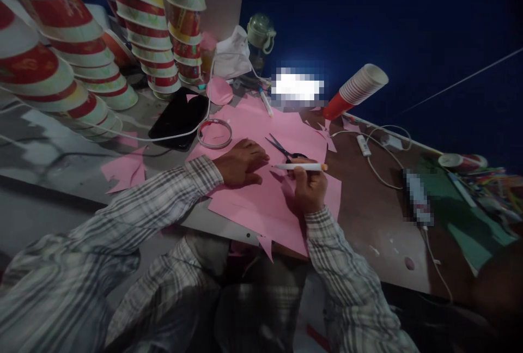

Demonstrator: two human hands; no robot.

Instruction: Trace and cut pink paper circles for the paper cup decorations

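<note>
Sheets of pink paper (265, 206) lie on the table in front of me. My left hand (241, 163) rests palm down on them, its fingers loosely stretched out and holding nothing. In my right hand (311, 187) is a white marker pen (297, 167) with an orange end, held nearly level above the paper, its tip pointing left towards my left hand. Dark scissors (281, 147) lie just beyond, blades apart, with their handles partly hidden by my right hand. A tape ring (214, 133) sits beyond my left wrist.
Tall stacks of red and white paper cups (159, 50) stand at the left. A tilted cup stack (359, 89) is at the far edge. A black phone (180, 119), a blue-capped marker (265, 101), a white cable (379, 165) and pink scraps (126, 170) lie around.
</note>
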